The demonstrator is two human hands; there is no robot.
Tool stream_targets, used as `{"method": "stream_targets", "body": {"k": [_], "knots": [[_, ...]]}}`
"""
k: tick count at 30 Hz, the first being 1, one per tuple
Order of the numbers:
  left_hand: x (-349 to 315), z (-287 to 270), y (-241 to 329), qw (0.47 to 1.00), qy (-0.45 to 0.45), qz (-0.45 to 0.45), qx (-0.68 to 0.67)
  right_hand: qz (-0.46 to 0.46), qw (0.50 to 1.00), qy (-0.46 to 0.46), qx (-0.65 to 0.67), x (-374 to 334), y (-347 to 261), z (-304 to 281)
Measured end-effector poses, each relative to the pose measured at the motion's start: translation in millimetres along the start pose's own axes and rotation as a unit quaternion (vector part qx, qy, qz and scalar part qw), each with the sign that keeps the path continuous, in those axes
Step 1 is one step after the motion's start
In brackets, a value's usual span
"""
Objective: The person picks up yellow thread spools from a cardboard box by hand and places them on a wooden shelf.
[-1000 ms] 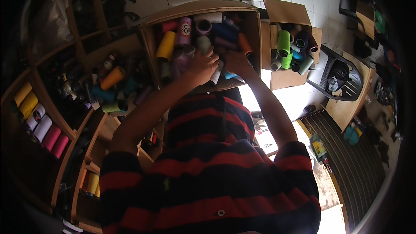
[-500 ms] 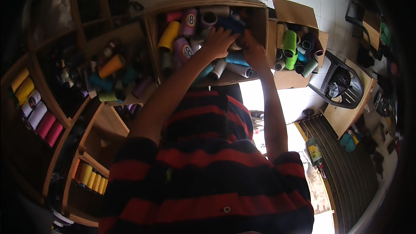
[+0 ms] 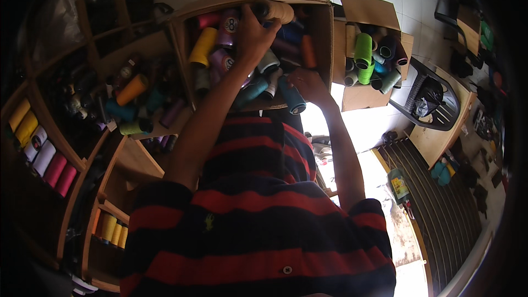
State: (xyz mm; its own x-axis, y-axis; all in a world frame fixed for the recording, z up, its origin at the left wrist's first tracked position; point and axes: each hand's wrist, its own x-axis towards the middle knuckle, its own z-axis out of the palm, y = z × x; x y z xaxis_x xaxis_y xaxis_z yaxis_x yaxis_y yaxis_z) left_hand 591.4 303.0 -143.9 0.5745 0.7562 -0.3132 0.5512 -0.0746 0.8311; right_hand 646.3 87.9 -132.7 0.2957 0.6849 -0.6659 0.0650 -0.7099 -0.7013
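A large cardboard box (image 3: pixel 326 44) full of thread cones lies in front of me. My left hand (image 3: pixel 254 37) reaches to its far side, fingers closed around a tan thread cone (image 3: pixel 281 12) lying on its side. At the near right part of the box, my right hand (image 3: pixel 310 86) grips a teal thread cone (image 3: pixel 292 97), tilted toward me. Around my hands lie a yellow cone (image 3: pixel 203 45), purple cones (image 3: pixel 221 61), a grey cone (image 3: pixel 268 61) and an orange cone (image 3: pixel 309 51). My left forearm covers some of the contents.
To the right stands a smaller open carton (image 3: pixel 369 8) with green and dark cones. Beyond it is a black plastic chair (image 3: pixel 448 107) holding a dark bag. On the left, wooden shelves (image 3: pixel 71 198) and another box (image 3: pixel 146 49) hold more cones.
My hands have moved apart from the box's middle. The left has gone to the far side with the tan cone, the right nearer me with the teal one. An orange cone now shows.
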Motion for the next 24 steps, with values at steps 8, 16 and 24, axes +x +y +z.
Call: {"method": "stream_targets", "body": {"k": [8,16,24], "knots": [[0,3,-44,0.992,0.081,0.056,-0.08,-0.151,0.927,0.072,-0.335,82,19,5],[-14,-16,-31,0.997,0.035,0.007,-0.063,-0.124,0.834,0.042,-0.535,135,106,45],[-41,-18,-22,0.99,0.082,0.111,0.005,0.084,0.805,-0.06,-0.584,125,25,40]]}}
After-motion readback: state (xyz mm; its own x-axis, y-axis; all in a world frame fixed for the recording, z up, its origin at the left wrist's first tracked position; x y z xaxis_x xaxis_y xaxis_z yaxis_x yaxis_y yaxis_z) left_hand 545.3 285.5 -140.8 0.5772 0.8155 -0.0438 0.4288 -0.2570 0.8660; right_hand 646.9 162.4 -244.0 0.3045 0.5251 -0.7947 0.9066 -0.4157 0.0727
